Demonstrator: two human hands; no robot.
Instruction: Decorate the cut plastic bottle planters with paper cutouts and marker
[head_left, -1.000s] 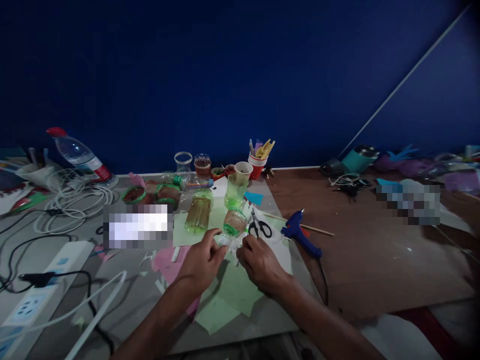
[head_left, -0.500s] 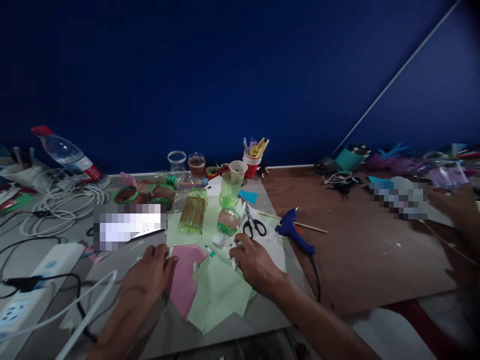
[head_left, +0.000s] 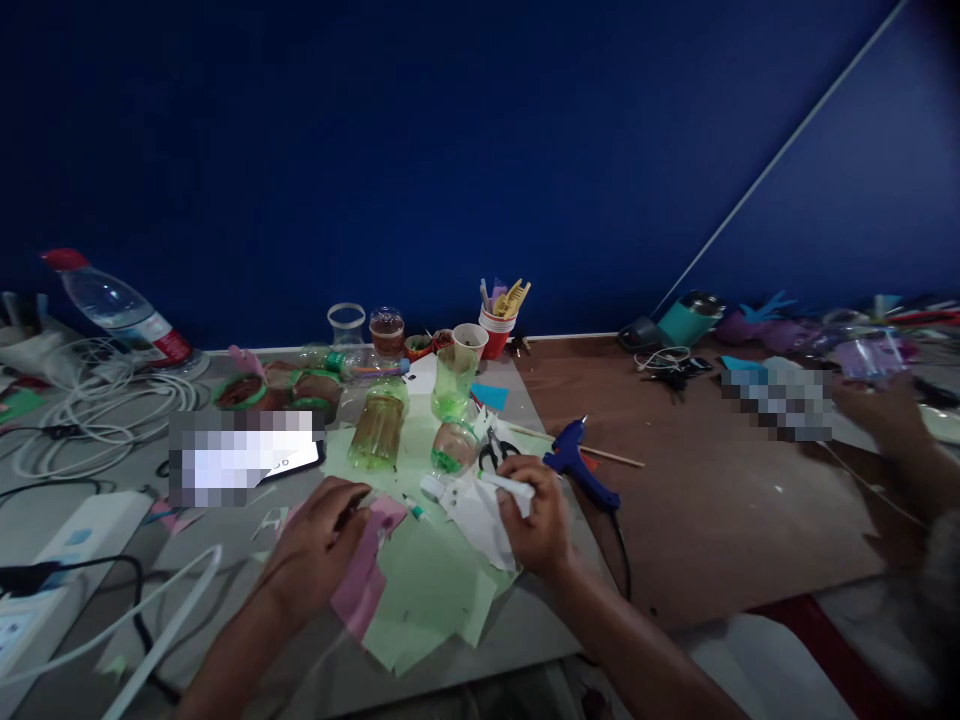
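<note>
My left hand point(head_left: 330, 530) has its fingers curled at the upper left part of a pink paper sheet point(head_left: 364, 580), gripping it. The pink sheet overlaps a light green paper point(head_left: 424, 600). In my right hand point(head_left: 536, 520) is a slim white tube, like a marker pen point(head_left: 510, 487), held between thumb and fingers above white paper point(head_left: 484, 525). Just beyond that hand lie black-handled scissors point(head_left: 491, 450), partly hidden by it. A small pen with a green band point(head_left: 414, 507) rests on the papers between my hands.
Cut green bottle pieces point(head_left: 377, 430) stand ahead, with a white paper cup point(head_left: 469, 345) and a red cup of tools point(head_left: 498, 330) behind. A blue glue gun point(head_left: 581, 465) lies right. Left are a lit phone point(head_left: 247, 455), cables and a power strip point(head_left: 67, 550). Another person's hand point(head_left: 874, 405) works far right.
My right hand has lifted and moved right, and the white tube now shows in it. My left hand has shifted slightly right over the pink paper, which is now bent. The view has turned slightly.
</note>
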